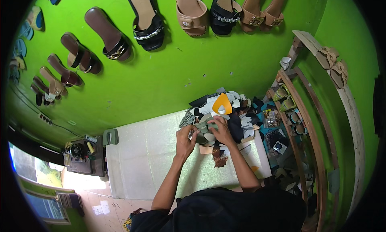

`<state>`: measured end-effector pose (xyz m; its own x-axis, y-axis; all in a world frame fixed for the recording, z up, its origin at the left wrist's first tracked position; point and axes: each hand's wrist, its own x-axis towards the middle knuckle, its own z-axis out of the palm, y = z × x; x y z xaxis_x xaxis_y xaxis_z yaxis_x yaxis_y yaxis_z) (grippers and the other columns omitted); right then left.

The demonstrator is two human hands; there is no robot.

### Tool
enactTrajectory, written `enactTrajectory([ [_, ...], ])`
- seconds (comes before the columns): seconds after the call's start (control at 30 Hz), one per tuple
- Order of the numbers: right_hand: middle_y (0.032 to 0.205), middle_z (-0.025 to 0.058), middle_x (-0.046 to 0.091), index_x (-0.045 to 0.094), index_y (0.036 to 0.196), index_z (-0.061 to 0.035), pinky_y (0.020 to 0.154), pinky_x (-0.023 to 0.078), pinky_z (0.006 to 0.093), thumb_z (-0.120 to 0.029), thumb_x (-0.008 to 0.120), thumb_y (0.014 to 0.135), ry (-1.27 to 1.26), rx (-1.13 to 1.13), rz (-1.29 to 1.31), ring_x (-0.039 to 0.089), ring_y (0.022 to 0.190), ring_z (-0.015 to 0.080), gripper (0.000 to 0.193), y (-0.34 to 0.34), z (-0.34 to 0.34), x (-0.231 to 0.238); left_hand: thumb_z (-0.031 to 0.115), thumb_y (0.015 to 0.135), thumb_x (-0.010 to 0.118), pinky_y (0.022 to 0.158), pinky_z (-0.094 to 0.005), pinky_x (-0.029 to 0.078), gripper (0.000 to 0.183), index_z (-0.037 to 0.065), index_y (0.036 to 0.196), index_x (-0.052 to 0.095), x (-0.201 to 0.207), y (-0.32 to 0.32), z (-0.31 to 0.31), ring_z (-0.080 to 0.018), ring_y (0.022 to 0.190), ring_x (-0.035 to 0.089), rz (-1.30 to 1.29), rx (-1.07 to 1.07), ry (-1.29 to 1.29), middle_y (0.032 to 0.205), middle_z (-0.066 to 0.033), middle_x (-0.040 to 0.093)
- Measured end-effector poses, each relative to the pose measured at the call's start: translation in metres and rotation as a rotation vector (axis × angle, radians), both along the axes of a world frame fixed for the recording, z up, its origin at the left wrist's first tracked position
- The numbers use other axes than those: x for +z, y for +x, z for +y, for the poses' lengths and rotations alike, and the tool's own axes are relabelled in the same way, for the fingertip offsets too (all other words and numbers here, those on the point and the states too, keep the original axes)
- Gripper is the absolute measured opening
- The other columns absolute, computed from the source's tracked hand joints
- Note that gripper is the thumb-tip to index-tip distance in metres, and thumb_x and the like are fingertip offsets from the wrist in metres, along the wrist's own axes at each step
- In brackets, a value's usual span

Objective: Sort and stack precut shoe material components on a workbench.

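A green piece [204,124] held between two hands
The left hand [185,139] and right hand [220,131] pinched its opposite sides, probably steadying it; scraps [246,122] lay heaped within easy reach.

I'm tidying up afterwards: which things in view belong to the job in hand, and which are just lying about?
In use:
grey-green piece, held by the left hand and right hand
pale table

Seemingly just lying about:
orange piece among scraps
brown patterned scrap
green pair at the table's left end, perhaps related
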<state>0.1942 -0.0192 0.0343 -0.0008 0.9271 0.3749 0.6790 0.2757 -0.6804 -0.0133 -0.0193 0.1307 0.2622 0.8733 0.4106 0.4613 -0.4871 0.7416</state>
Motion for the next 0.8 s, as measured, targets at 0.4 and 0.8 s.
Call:
enactTrajectory([
  [0.4,0.121,0.0125,0.066,0.048,0.139,0.0008,0.101,0.046,0.0355,-0.038,0.052,0.103,-0.903,0.986,1.182,0.062,0.116,0.0232,0.053,-0.093,-0.038,0.050,0.005,0.089,0.072,0.075,-0.0270,0.050,0.013,0.002,0.095,0.060,0.081,-0.108,-0.070,-0.0099,0.078,0.060,-0.182,0.033,-0.319,0.084,-0.0025,0.064],
  [0.8,0.101,0.0027,0.062,0.055,0.115,-0.0029,0.082,0.049,0.0229,-0.004,0.065,0.094,-0.572,0.708,1.240,0.061,0.092,0.0074,0.023,-0.222,-0.106,0.068,0.002,0.089,0.069,0.067,-0.0219,0.048,0.025,0.005,0.105,0.050,0.058,-0.242,-0.167,-0.0085,0.077,0.054,-0.425,0.416,-0.202,0.087,-0.0036,0.058],
])
